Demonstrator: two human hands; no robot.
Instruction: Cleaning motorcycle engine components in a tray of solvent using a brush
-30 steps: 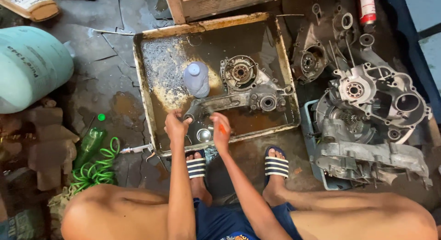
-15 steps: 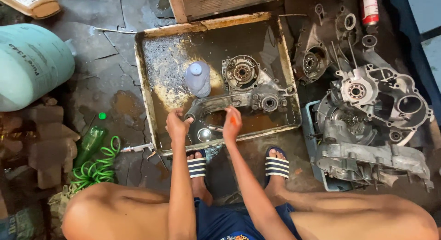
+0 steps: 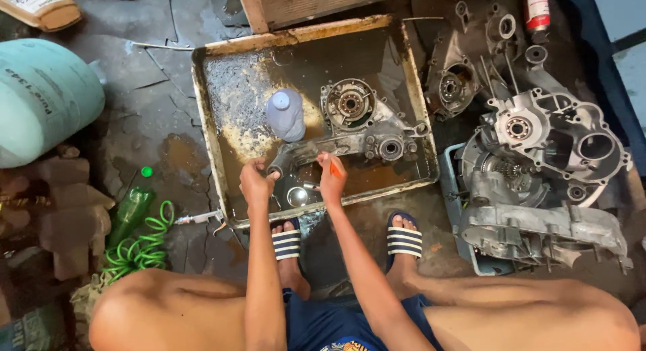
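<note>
I am squatting on the concrete floor (image 3: 145, 132) over a rusty metal tray (image 3: 214, 132) that holds a film of dirty liquid. My left hand (image 3: 256, 184) is curled around the near end of the grey engine casing (image 3: 350, 126) lying in the tray, the fingers wrapped down over its rounded tip so that only the knuckles show. My right hand (image 3: 332, 176) is just beside it, fingers pressed together in a pinch on a small orange tool (image 3: 332, 166); most of the tool is hidden in my grip, so I cannot tell what kind it is, and its tip sits against the casing's arm. The casing stretches away from my hands toward the tray's far right, with its round bearing housing at the far end. A plastic bottle with a pale cap (image 3: 285, 114) stands in the tray just left of the casing, and a small shiny round cup (image 3: 297, 196) lies in the liquid between my two hands. My feet in striped slides (image 3: 404, 241) rest at the tray's near edge. To my right, more bare engine cases (image 3: 538, 156) are piled up; to my left lie a pale green cylinder (image 3: 44, 99), a green bottle (image 3: 130, 213) and a coiled green hose (image 3: 145, 247).
</note>
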